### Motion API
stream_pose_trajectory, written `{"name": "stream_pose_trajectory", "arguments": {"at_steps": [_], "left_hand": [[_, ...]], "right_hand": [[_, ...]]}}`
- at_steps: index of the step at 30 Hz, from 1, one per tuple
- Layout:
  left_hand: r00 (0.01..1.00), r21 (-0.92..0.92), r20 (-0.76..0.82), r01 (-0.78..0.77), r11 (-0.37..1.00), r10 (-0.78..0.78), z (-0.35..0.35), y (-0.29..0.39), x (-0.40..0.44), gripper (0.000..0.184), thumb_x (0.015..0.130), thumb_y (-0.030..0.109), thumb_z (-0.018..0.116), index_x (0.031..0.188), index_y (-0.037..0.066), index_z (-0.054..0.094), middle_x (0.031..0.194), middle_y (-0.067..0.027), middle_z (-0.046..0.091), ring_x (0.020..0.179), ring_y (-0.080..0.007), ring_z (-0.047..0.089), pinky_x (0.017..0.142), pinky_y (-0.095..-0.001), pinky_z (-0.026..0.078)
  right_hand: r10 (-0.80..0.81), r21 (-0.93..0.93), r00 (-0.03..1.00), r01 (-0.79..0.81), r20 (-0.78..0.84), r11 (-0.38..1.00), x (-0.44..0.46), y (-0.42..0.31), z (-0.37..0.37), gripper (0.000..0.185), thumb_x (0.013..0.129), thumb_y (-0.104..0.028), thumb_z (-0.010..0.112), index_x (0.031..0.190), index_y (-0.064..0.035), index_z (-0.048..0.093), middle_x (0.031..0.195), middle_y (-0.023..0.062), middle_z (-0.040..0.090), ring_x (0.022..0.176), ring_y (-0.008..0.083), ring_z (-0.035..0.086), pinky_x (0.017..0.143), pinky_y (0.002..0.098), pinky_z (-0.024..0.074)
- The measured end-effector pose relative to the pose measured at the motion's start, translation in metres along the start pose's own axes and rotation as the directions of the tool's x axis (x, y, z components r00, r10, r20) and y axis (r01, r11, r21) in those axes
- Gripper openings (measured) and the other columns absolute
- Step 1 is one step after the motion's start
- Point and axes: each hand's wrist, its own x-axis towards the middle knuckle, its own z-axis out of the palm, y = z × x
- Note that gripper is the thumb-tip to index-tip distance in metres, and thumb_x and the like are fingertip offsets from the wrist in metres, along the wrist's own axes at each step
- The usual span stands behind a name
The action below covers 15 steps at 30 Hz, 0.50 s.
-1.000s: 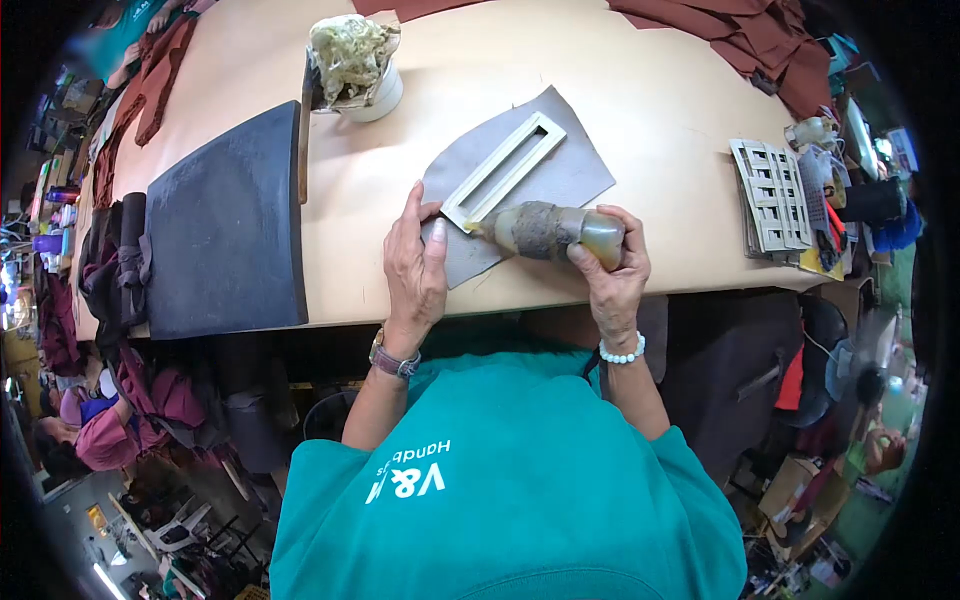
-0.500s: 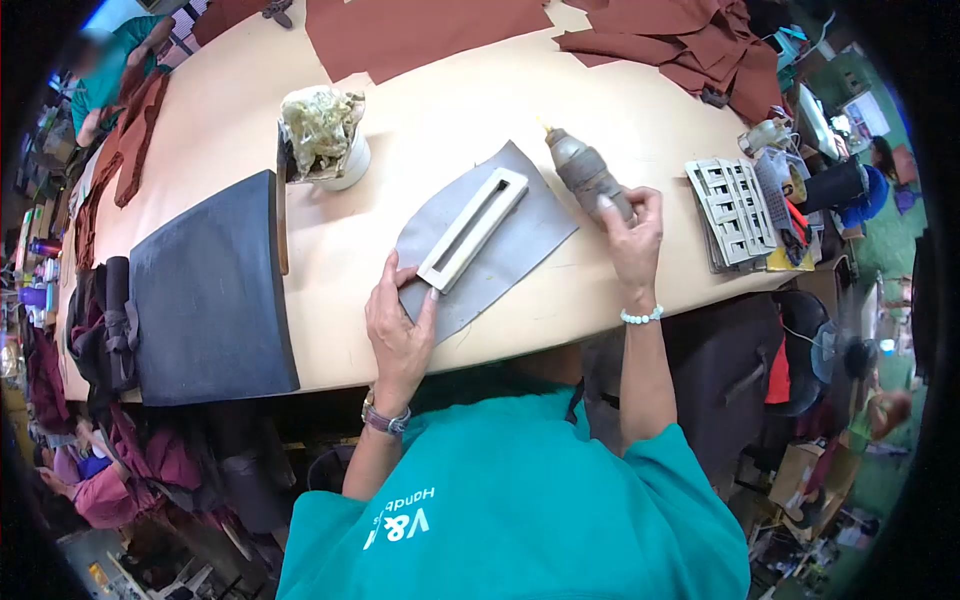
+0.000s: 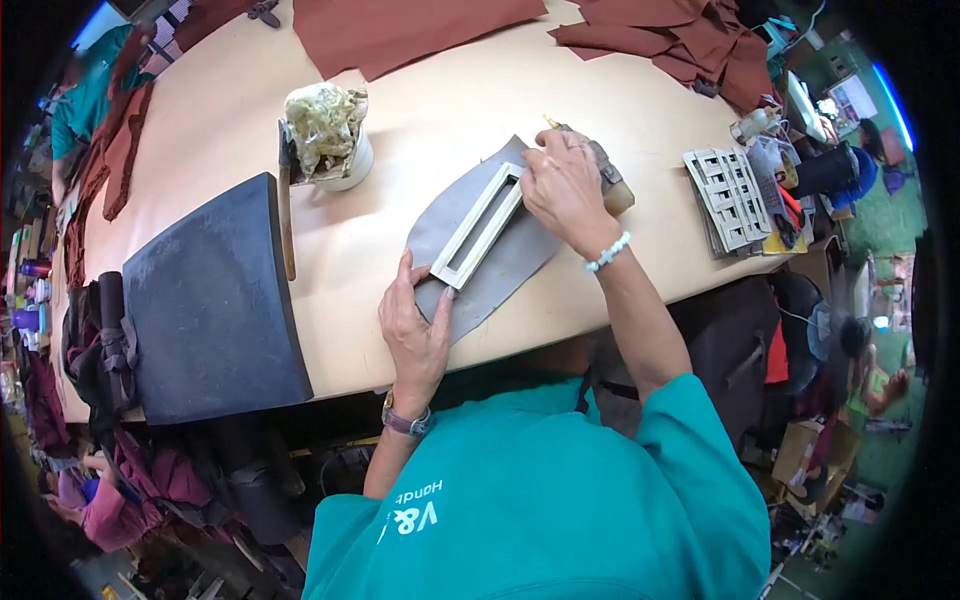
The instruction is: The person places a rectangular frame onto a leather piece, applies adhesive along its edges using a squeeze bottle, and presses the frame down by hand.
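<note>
A pale rectangular frame with a long slot (image 3: pixel 463 240) lies aslant on a grey curved-edged piece of material (image 3: pixel 432 222). My left hand (image 3: pixel 415 330) pinches the frame's near end between thumb and fingers. At the far end, my right hand (image 3: pixel 568 195) is closed with its fingertips down by the frame's corner. Anything inside its fingers is hidden. Just behind that hand a dark, taped bottle (image 3: pixel 622 197) with a yellowish tip lies on its side on the table, partly covered by the hand.
Left of the work stand a dark slab (image 3: pixel 215 295), a brush-like tool (image 3: pixel 289 215) and a white tub (image 3: pixel 350 170) crusted with dried material. Brown sheets (image 3: pixel 420 30) lie at the back. Slotted pale plates (image 3: pixel 728 200) are stacked right. Another person's green sleeve (image 3: pixel 95 90) shows far left.
My right hand has put the bottle down on the table and moved left to the frame's far end. My left hand stays at the near end.
</note>
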Motion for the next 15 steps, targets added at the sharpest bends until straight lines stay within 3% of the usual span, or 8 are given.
{"name": "stream_pose_trajectory", "arguments": {"at_steps": [4, 10, 13, 15], "left_hand": [[1.000, 0.006, 0.000, -0.001, 1.000, 0.001, 0.000, 0.001, 0.000, 0.065, 0.076, 0.004, 0.066, 0.135, -0.001, 0.037, 0.105, -0.0138, 0.060, 0.098, -0.0263, 0.056, 0.089, -0.0369, 0.041], [1.000, 0.016, 0.003, -0.009, 1.000, 0.009, 0.000, 0.000, 0.000, 0.066, 0.076, 0.004, 0.065, 0.135, -0.001, 0.036, 0.106, -0.0134, 0.060, 0.098, -0.0279, 0.055, 0.089, -0.0388, 0.040], [1.000, 0.018, 0.004, -0.011, 1.000, 0.011, 0.001, 0.000, 0.000, 0.066, 0.076, 0.003, 0.064, 0.135, 0.000, 0.036, 0.108, -0.0139, 0.060, 0.099, -0.0279, 0.055, 0.090, -0.0382, 0.040], [1.000, 0.011, -0.009, -0.003, 1.000, 0.004, 0.001, -0.001, -0.001, 0.066, 0.075, 0.003, 0.065, 0.135, 0.000, 0.036, 0.107, -0.0137, 0.060, 0.098, -0.0286, 0.055, 0.089, -0.0390, 0.040]], "right_hand": [[0.013, 0.060, 0.986, -0.023, 0.166, 0.998, 0.006, 0.001, 0.006, 0.024, 0.077, -0.019, 0.053, 0.075, 0.0004, 0.068, 0.103, 0.0167, 0.056, 0.105, 0.0314, 0.049, 0.091, 0.0444, 0.0363], [-0.036, 0.238, 0.999, 0.032, 0.014, 0.971, -0.001, -0.010, -0.012, 0.025, 0.075, -0.016, 0.051, 0.074, 0.0016, 0.068, 0.100, 0.0169, 0.058, 0.100, 0.0310, 0.053, 0.090, 0.0425, 0.0381], [0.036, 0.145, 0.987, -0.059, 0.156, 0.988, 0.008, -0.012, -0.016, 0.026, 0.076, -0.017, 0.052, 0.083, 0.0000, 0.070, 0.103, 0.0165, 0.060, 0.099, 0.0316, 0.055, 0.088, 0.0401, 0.0419], [0.072, 0.084, 0.971, -0.093, 0.226, 0.992, 0.014, -0.011, -0.012, 0.027, 0.073, -0.019, 0.053, 0.080, 0.0001, 0.070, 0.099, 0.0185, 0.061, 0.095, 0.0329, 0.057, 0.086, 0.0405, 0.0436]]}}
